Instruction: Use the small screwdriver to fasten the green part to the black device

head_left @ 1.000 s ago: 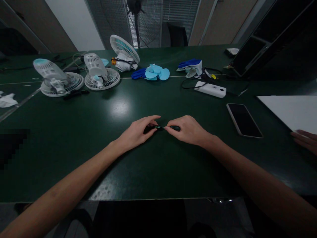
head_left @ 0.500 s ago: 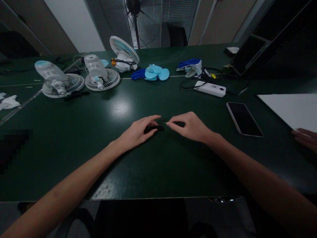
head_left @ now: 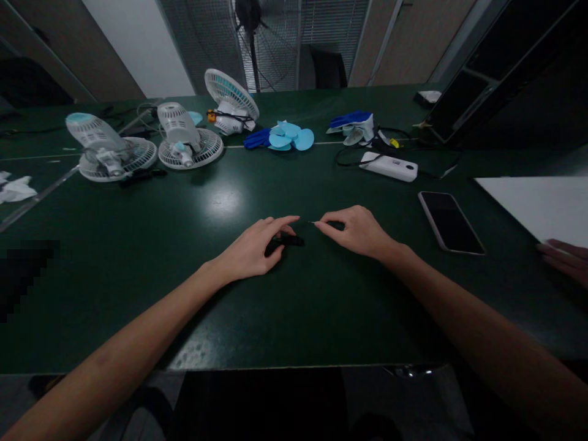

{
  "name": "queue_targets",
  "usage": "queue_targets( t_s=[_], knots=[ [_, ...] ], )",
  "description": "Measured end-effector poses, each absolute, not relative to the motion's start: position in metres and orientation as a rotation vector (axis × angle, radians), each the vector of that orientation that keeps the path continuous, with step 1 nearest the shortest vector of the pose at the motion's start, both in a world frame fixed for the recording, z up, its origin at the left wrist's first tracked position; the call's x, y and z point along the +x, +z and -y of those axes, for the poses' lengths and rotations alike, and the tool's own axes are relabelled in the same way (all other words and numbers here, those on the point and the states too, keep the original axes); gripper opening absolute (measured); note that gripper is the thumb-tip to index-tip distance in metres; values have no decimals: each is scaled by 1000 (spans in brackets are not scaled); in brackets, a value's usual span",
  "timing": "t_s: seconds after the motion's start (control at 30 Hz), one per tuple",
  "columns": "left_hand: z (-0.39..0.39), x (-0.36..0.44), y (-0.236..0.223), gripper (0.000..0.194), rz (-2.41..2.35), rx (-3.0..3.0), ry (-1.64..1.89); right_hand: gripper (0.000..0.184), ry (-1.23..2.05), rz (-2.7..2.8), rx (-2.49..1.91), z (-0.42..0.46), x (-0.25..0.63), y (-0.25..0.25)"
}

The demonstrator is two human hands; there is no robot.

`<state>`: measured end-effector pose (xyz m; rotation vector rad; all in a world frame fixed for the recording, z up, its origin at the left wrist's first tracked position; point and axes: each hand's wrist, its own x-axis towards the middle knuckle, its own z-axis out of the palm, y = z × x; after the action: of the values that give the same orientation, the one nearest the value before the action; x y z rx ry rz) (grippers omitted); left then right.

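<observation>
My left hand [head_left: 255,248] rests low over the table, index finger stretched out, the other fingers and thumb loosely around a small, dark, elongated object [head_left: 294,241]. Its kind cannot be made out; its left part is hidden by the hand. To the right, my right hand [head_left: 353,229] pinches a thin, silvery, pin-like piece [head_left: 312,222] between thumb and index finger. The piece's tip points left towards my left index fingertip. A small gap separates it from the dark object.
White fan parts [head_left: 190,147] and a fan head [head_left: 232,101] stand at the back left. Light-blue fan blades [head_left: 291,135], gloves [head_left: 353,122], a white power-strip-like box [head_left: 389,166] and a phone [head_left: 450,222] lie further right. Another person's hand [head_left: 567,257] touches a white sheet [head_left: 542,202].
My right hand has drawn the silvery piece away from the dark object, moving right and slightly away from me. My left thumb has slid back, loosening around the dark object.
</observation>
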<state>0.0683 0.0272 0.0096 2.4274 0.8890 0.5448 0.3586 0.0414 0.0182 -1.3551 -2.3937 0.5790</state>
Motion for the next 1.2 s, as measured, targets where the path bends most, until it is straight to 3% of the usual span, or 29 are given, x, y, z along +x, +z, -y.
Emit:
queue_targets(
  t_s=[0.17,0.33,0.47,0.63,0.77,0.9,1.07,1.2],
  knots=[
    [-27,63,10,89,-889,2365,563,35,597,2381,-1349,-42,358,18],
    [-37,54,3,92,-917,2141,822,38,625,2393,-1355,-42,359,18],
    [-52,44,-9,83,-1019,1907,1126,39,658,2396,-1363,-43,359,18],
    [-66,31,-22,48,-1496,1685,1377,39,625,2392,-1365,-43,359,18],
    [-70,22,-26,45,-1654,1610,1407,39,659,2386,-1353,-43,359,18],
    [-61,29,-20,44,-1566,1830,1224,38,680,2386,-1362,-41,359,19],
    [-18,68,3,62,-1043,2393,606,35,551,2401,-1354,-41,356,18],
    [6,92,13,62,-718,2662,285,33,476,2400,-1353,-41,355,18]
  ],
)
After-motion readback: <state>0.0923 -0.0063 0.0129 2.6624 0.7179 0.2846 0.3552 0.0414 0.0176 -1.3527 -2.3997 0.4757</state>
